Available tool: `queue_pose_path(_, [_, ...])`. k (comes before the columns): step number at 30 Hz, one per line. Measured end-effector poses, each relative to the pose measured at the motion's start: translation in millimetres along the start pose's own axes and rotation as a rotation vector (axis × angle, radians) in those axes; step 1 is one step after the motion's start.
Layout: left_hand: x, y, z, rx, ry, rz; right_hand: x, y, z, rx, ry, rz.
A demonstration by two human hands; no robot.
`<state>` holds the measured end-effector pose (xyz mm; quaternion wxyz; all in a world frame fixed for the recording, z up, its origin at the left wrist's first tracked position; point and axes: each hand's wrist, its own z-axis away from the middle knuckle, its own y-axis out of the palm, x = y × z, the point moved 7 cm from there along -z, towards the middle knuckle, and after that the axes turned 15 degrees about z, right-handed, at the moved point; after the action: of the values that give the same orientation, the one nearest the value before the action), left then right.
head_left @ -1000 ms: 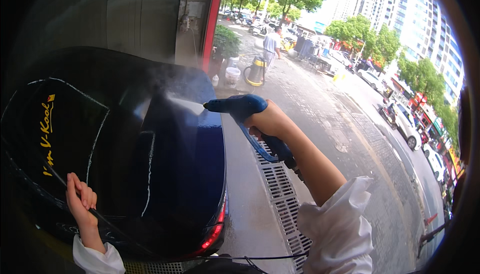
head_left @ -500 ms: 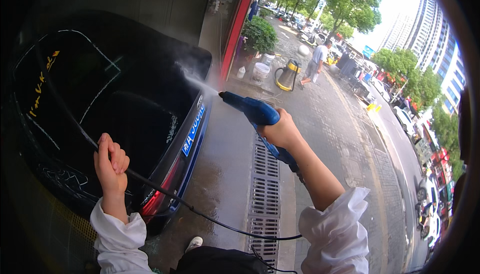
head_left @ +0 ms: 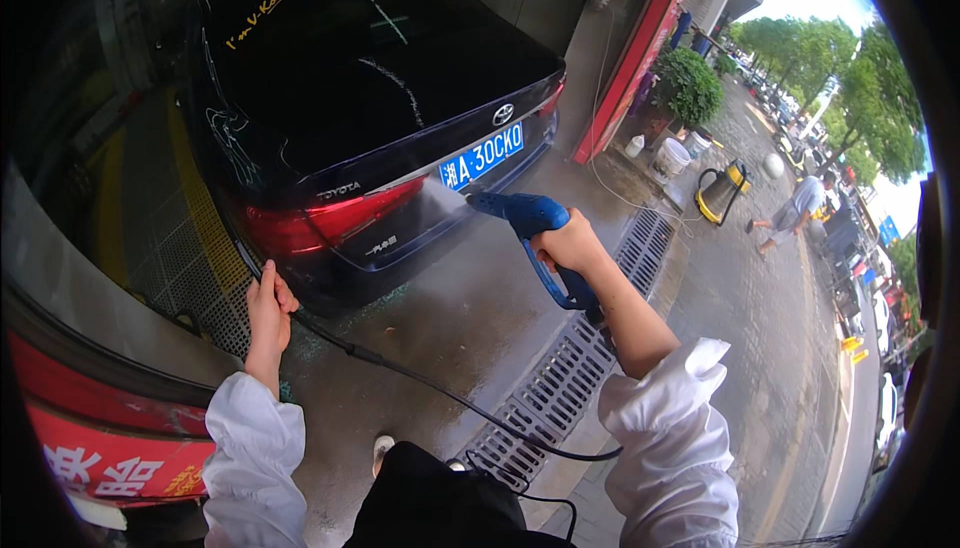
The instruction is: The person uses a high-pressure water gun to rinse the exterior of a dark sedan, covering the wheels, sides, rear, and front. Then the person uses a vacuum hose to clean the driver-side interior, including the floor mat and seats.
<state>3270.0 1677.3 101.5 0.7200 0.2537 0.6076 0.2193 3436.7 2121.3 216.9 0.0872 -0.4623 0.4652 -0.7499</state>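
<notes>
Gripping the blue plastic pressure-washer spray gun (head_left: pixel 533 223), the right hand (head_left: pixel 566 244) aims it at the dark sedan's rear bumper (head_left: pixel 400 238), while the left hand (head_left: pixel 268 308) clasps the thin black hose (head_left: pixel 400 370) above the wet concrete floor (head_left: pixel 470 318).

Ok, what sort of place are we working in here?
Most likely a street-side car wash bay. The right hand aims a blue spray gun at a dark car, the left hand holds the hose, and a drain grate crosses the wet floor.
</notes>
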Motion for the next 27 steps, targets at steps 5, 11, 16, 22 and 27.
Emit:
queue_pose_path(5, [-19, -2, 39, 0.102, 0.024, 0.073, -45, -26, 31, -0.121, 0.041, -0.147])
queue_pose_path(11, [-53, -18, 74, 0.141, 0.101, 0.09, 11, 35, 98, 0.052, -0.138, -0.094])
queue_pose_path(16, [30, -123, 128, 0.05, -0.129, -0.018, 62, 97, 146, 0.156, -0.182, -0.006])
queue_pose_path(22, [13, -244, 159, -0.07, -0.049, -0.108, 94, 147, 161, 0.182, -0.049, -0.171])
queue_pose_path(27, [-4, -264, 167, -0.074, -0.047, -0.095, 126, 227, 165, 0.22, -0.063, -0.1])
